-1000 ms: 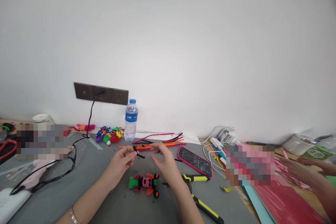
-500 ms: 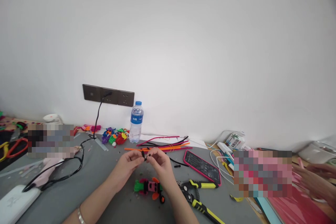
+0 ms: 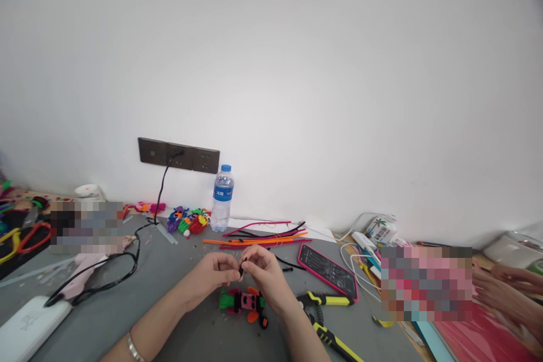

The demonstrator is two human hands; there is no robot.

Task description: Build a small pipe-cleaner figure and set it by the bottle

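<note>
My left hand (image 3: 214, 272) and my right hand (image 3: 263, 271) meet above the grey table (image 3: 169, 317), both pinching one short black pipe cleaner (image 3: 241, 269) between their fingertips. Just below them lies a small pipe-cleaner figure (image 3: 242, 302) in green, pink, orange and black. A bundle of loose orange, pink and black pipe cleaners (image 3: 263, 235) lies beyond my hands.
Yellow-handled pliers (image 3: 326, 322) lie right of the figure, a pink-cased phone (image 3: 327, 264) beyond them. A water bottle (image 3: 223, 198), finished colourful figures (image 3: 189, 220) and a wall socket strip (image 3: 178, 156) with a black cable stand behind. Another person's hands (image 3: 504, 291) are at the far right.
My hands have come together and lowered closer to the figure; the black pipe cleaner, held in the left hand alone, is now bent small between both sets of fingertips. The view shifted slightly.
</note>
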